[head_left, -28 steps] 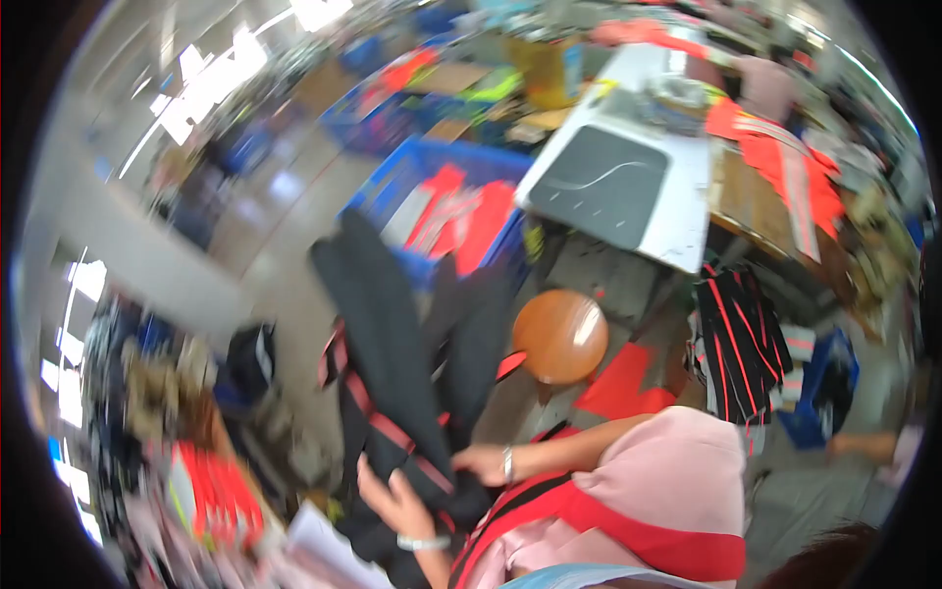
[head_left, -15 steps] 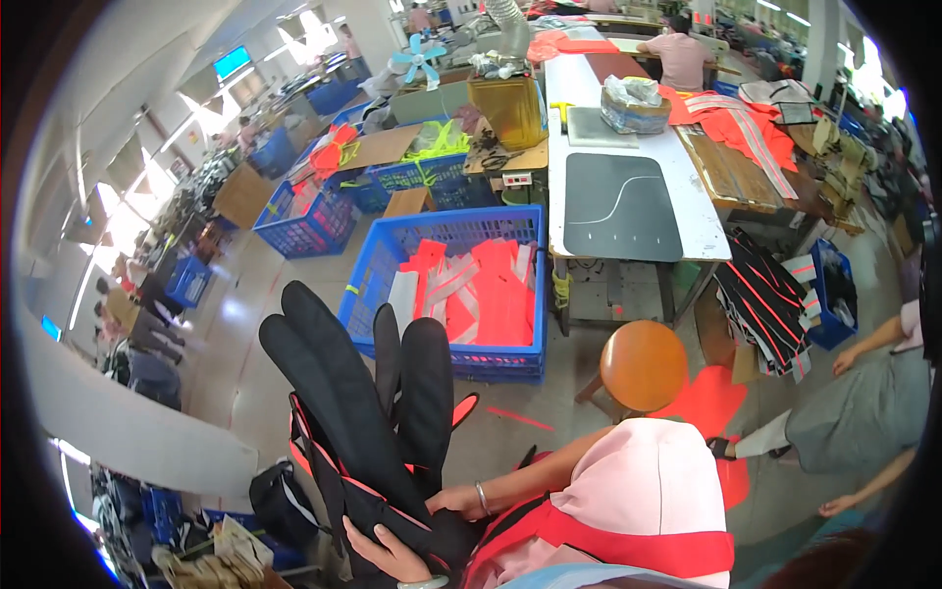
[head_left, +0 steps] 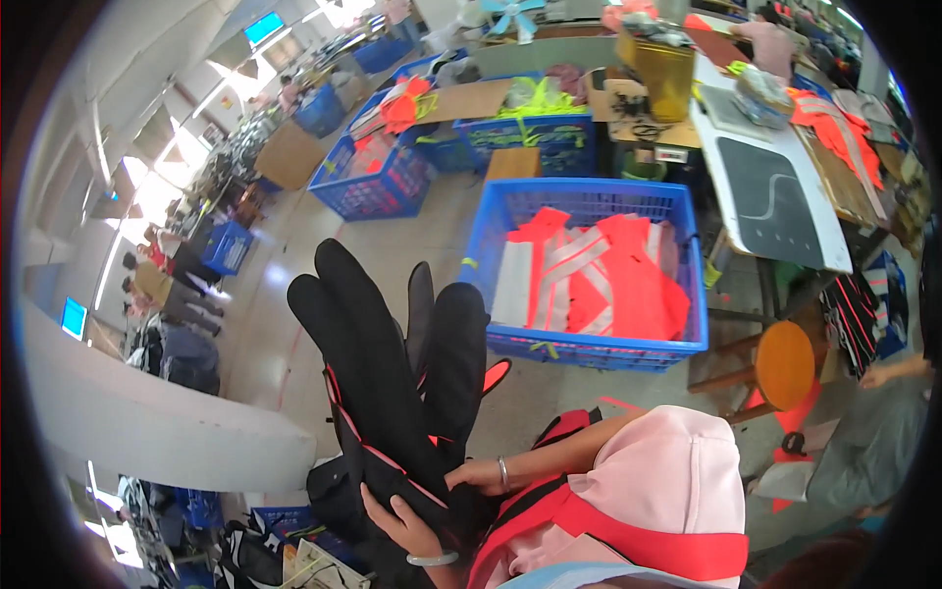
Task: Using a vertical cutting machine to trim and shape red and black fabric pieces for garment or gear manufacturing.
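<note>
A bundle of black padded straps (head_left: 378, 363) with rounded ends and red-orange edging rises in front of me, its long pieces pointing up and away. My left hand (head_left: 404, 525) is wrapped around the lower part of the bundle, fingers spread over the black fabric. Close beside it, my right hand (head_left: 475, 476) is closed on the bundle's base, the fingertips partly hidden by the cloth. Red and black fabric (head_left: 564, 432) shows beyond my right forearm. The lower end of the bundle is hidden behind my hands.
A blue crate (head_left: 589, 358) of orange pieces with silvery bands stands ahead. To its right are a wooden stool (head_left: 785, 365) and a white-topped table (head_left: 834, 250) with a dark template (head_left: 770, 201). A white column (head_left: 186, 427) slants at left. Another person's arm (head_left: 898, 371) appears at right.
My view has swung left, so the crate, table and stool sit farther right in the picture. Both hands keep their hold on the black straps, which stand slightly more upright.
</note>
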Demonstrator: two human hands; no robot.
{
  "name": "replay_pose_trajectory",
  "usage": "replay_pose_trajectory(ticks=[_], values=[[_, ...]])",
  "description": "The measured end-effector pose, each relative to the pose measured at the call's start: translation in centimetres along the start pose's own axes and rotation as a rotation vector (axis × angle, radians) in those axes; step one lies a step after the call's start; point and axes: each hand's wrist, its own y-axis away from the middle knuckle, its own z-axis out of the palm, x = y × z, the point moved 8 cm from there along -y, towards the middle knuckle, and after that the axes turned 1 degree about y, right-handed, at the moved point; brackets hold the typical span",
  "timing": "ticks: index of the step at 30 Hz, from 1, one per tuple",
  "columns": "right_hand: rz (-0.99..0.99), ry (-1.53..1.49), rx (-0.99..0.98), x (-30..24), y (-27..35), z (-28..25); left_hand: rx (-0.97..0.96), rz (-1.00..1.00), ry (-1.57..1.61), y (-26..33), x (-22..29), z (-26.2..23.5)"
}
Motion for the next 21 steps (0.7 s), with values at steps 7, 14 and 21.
replay_pose_trajectory(ticks=[7,14,21], values=[[0.036,-0.024,0.000,-5.9,-18.8,-2.1,0.066,-0.001,-0.105,-14.7,-7.7,1.1],[-0.121,-0.089,0.006,-17.9,-34.1,-2.6,-0.079,0.077,-0.104,-34.4,-14.6,5.8],[-0.398,-0.200,0.021,-31.0,-40.9,-6.8,-0.321,0.300,-0.001,-50.5,-14.7,16.2]])
